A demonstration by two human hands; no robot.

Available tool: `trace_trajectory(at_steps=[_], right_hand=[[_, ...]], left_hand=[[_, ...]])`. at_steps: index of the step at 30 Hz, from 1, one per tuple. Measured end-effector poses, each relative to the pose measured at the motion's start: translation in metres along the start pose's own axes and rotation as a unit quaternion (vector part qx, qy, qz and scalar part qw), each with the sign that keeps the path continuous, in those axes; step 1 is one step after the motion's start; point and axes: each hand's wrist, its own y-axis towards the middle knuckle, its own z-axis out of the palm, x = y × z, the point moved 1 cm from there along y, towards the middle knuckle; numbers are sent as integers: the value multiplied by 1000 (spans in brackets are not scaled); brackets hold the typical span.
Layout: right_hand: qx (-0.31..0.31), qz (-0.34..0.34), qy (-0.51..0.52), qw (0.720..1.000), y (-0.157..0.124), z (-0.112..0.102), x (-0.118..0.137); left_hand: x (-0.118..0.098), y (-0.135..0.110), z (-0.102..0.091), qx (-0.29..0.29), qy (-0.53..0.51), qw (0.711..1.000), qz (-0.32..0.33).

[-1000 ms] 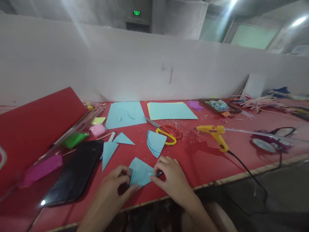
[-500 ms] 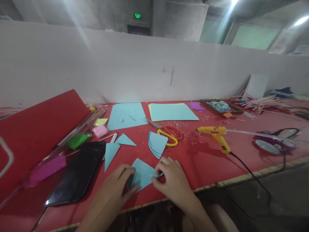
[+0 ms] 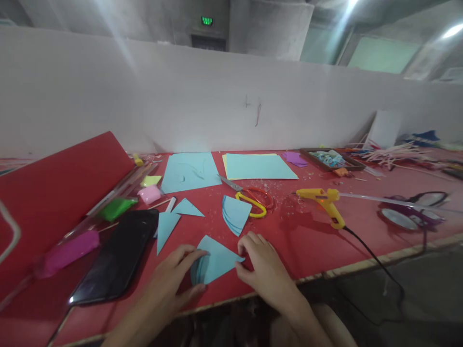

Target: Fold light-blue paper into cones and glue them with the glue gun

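Observation:
A folded blue paper wedge (image 3: 219, 260) lies near the table's front edge, its layered curved side to the left and its point to the right. My left hand (image 3: 181, 274) curls around the curved side, fingertips above and thumb below, with paper between them. At the point, my right hand (image 3: 262, 267) pinches the tip between thumb and fingers. Just beyond sits a second layered blue wedge (image 3: 237, 214), beside the scissors (image 3: 249, 197) with red and yellow handles. Two small blue triangular scraps (image 3: 167, 229) lie to the left.
Left of my hands lies a black phone (image 3: 119, 258), with clay packets (image 3: 117, 209) and a slanted red board (image 3: 65, 188) past it. Blue sheets (image 3: 258, 166) lie at the back. A yellow glue gun (image 3: 323, 200) with a cord and a tray (image 3: 333, 159) are on the right.
My right hand has shifted slightly right and the paper's point shows more fully. My left hand has moved a little left, and its fingers leave more of the curved layers uncovered.

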Motion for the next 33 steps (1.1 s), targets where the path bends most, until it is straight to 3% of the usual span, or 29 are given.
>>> trace_trajectory(at_steps=[3,8,13,21,27,33], right_hand=[[3,-20,30,999,1,-2,-9],[-54,-81,77,992,-1,-3,-18],[49,-237,66,968,-7,-2,-9],[104,-186,-47,976,-15,2,15],[116,-222,-63,966,-17,3,3],[86,-163,-94,978,-24,-1,9]], left_hand=[[-4,0,-2,7,-13,1000,-11],[-2,1,-4,20,-22,1000,-2],[2,4,-8,39,-14,998,38],[-10,10,1,-45,84,992,87],[-22,11,2,-43,109,985,123],[-29,7,5,8,79,990,120]])
